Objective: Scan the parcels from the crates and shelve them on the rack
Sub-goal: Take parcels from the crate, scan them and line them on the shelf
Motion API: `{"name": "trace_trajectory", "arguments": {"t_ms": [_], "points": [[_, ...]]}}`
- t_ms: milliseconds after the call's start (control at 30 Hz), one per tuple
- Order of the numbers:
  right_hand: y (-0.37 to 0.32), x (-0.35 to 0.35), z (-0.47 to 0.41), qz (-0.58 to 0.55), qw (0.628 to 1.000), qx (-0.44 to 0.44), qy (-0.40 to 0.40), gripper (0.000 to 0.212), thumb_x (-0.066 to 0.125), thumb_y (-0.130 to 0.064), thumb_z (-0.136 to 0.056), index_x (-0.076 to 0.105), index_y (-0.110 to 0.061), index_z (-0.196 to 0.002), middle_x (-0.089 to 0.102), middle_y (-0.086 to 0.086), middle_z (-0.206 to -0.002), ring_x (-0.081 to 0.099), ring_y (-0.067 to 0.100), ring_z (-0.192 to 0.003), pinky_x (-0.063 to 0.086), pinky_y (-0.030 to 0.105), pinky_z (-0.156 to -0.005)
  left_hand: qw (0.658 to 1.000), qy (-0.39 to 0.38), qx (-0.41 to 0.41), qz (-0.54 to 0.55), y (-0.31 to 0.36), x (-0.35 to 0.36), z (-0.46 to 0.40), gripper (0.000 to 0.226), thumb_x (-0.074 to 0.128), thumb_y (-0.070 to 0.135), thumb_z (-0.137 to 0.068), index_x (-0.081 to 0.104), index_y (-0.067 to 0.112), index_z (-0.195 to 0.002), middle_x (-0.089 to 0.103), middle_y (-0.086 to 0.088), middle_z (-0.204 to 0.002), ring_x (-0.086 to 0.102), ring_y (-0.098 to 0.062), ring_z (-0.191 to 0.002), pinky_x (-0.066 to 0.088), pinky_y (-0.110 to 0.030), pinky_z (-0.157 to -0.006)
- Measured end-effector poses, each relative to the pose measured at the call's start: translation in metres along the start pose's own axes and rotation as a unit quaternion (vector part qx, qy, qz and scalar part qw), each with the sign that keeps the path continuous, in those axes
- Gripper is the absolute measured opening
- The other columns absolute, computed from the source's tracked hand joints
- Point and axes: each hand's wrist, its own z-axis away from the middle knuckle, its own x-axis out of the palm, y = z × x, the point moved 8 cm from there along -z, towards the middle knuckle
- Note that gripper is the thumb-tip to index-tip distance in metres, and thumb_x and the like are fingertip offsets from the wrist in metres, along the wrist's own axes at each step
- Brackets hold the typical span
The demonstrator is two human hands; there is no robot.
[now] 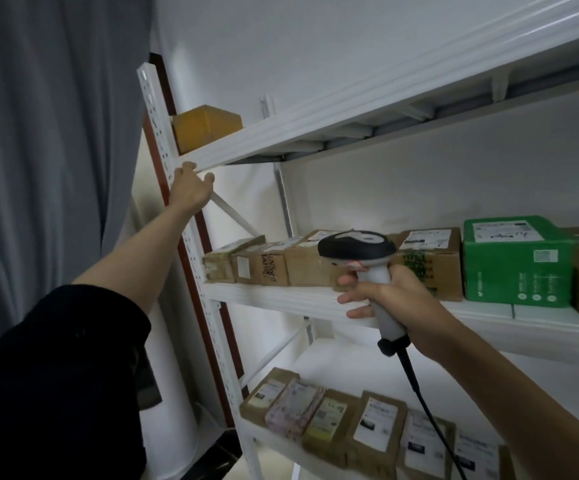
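The white rack (315, 133) fills the view from 12 to 5 o'clock, with three shelves showing and a grey curtain (56, 133) hanging at 9 o'clock beside its perforated corner post. The middle shelf carries a row of parcels (302, 261) running along its front edge, brown boxes at the left and a green box (516, 261) towards 3 o'clock. The bottom shelf holds another row of labelled parcels (333, 420), packed side by side at 6 o'clock.

On the top shelf a single yellow-brown parcel (205, 128) sits hard against the corner post at 11 o'clock, its long axis seeming to run back into the shelf. The rest of that shelf's front edge, out towards 2 o'clock, shows no other parcel above the beam.

The left hand (191, 188) is raised to the corner just below that parcel, its fingers (208, 177) relaxed and holding nothing, touching or nearly touching the underside of the top beam; which, I cannot tell. The parcel lies at about 12 o'clock from those fingers, close above, so the left hand is much the nearer.

The right hand (392, 296) is wrapped around the grip of the barcode scanner (360, 251) at centre, in front of the middle shelf, its cable trailing down to 5 o'clock.

No crates are in view.
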Motion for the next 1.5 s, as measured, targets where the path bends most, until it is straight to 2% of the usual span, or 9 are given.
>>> {"name": "trace_trajectory", "arguments": {"t_ms": [300, 433, 600, 733, 900, 1033, 1200, 1300, 1500], "points": [[0.013, -0.033, 0.068, -0.042, 0.998, 0.031, 0.033, 0.02, 0.062, 0.01, -0.091, 0.067, 0.0, -0.107, 0.073, 0.013, -0.102, 0.075, 0.022, -0.08, 0.061, 0.029, -0.065, 0.994, -0.082, 0.048, 0.059, 0.025, 0.047, 0.178, 0.037, 0.053, 0.038, -0.101, 0.056, 0.008, -0.122, 0.06, -0.011, -0.124, 0.059, -0.024, -0.11, 0.05, -0.04, -0.095], [0.023, -0.048, 0.107, -0.036, 0.996, 0.057, 0.06, 0.024, 0.061, 0.009, -0.091, 0.066, 0.005, -0.113, 0.071, 0.015, -0.1, 0.073, 0.021, -0.077, 0.06, 0.028, -0.063, 0.986, -0.116, 0.096, 0.074, 0.052, 0.075, 0.251, 0.022, 0.056, 0.03, -0.099, 0.059, 0.008, -0.104, 0.063, -0.006, -0.103, 0.061, -0.025, -0.098, 0.042, -0.03, -0.08], [0.029, -0.077, 0.169, -0.008, 0.992, 0.069, 0.104, 0.021, 0.066, 0.001, -0.093, 0.066, 0.001, -0.114, 0.069, 0.018, -0.101, 0.073, 0.019, -0.075, 0.061, 0.029, -0.064, 0.961, -0.216, 0.128, 0.114, 0.102, 0.113, 0.328, 0.029, 0.057, 0.038, -0.099, 0.064, 0.011, -0.109, 0.066, -0.001, -0.109, 0.063, -0.019, -0.094, 0.053, -0.029, -0.076], [0.032, -0.111, 0.237, 0.017, 0.978, 0.081, 0.193, 0.027, 0.067, 0.001, -0.092, 0.064, 0.004, -0.118, 0.065, 0.02, -0.099, 0.072, 0.019, -0.075, 0.064, 0.032, -0.068, 0.927, -0.276, 0.179, 0.181, 0.156, 0.13, 0.394, 0.02, 0.057, 0.027, -0.099, 0.067, 0.011, -0.103, 0.065, 0.001, -0.104, 0.059, -0.017, -0.095, 0.048, -0.032, -0.086], [0.04, -0.144, 0.349, 0.014, 0.941, 0.106, 0.322, 0.033, 0.065, 0.003, -0.092, 0.061, 0.002, -0.125, 0.068, 0.015, -0.093, 0.071, 0.022, -0.076, 0.061, 0.034, -0.068, 0.86, -0.383, 0.211, 0.262, 0.213, 0.152, 0.502, 0.014, 0.06, 0.023, -0.098, 0.068, 0.012, -0.1, 0.066, 0.0, -0.099, 0.061, -0.018, -0.09, 0.048, -0.03, -0.082], [0.05, -0.163, 0.461, 0.021, 0.902, 0.114, 0.415, 0.019, 0.057, 0.009, -0.09, 0.064, -0.002, -0.104, 0.064, 0.015, -0.089, 0.067, 0.021, -0.071, 0.057, 0.028, -0.061, 0.786, -0.481, 0.239, 0.305, 0.252, 0.158, 0.621, 0.014, 0.059, 0.026, -0.098, 0.067, 0.015, -0.101, 0.066, 0.0, -0.099, 0.061, -0.017, -0.088, 0.046, -0.024, -0.069], [0.058, -0.188, 0.605, -0.01, 0.831, 0.141, 0.539, 0.012, 0.058, 0.008, -0.093, 0.062, 0.0, -0.1, 0.064, 0.018, -0.088, 0.066, 0.023, -0.07, 0.055, 0.029, -0.057, 0.678, -0.595, 0.312, 0.298, 0.3, 0.153, 0.772, 0.014, 0.053, 0.009, -0.1, 0.066, 0.006, -0.097, 0.064, -0.006, -0.097, 0.056, -0.018, -0.091, 0.04, -0.029, -0.077], [0.059, -0.198, 0.687, -0.015, 0.783, 0.154, 0.602, 0.013, 0.057, 0.008, -0.092, 0.061, 0.001, -0.102, 0.064, 0.02, -0.088, 0.065, 0.023, -0.067, 0.054, 0.029, -0.056, 0.612, -0.653, 0.341, 0.288, 0.324, 0.146, 0.85, 0.012, 0.06, 0.016, -0.097, 0.071, 0.011, -0.098, 0.069, -0.002, -0.099, 0.062, -0.018, -0.091, 0.048, -0.031, -0.081], [0.067, -0.208, 0.823, -0.072, 0.687, 0.158, 0.705, 0.012, 0.055, 0.008, -0.093, 0.056, 0.0, -0.101, 0.062, 0.016, -0.08, 0.059, 0.019, -0.061, 0.053, 0.025, -0.052, 0.505, -0.731, 0.39, 0.243, 0.37, 0.122, 0.993, 0.006, 0.063, 0.033, -0.095, 0.067, 0.029, -0.094, 0.068, 0.011, -0.095, 0.063, -0.003, -0.089, 0.043, -0.019, -0.067]]}}
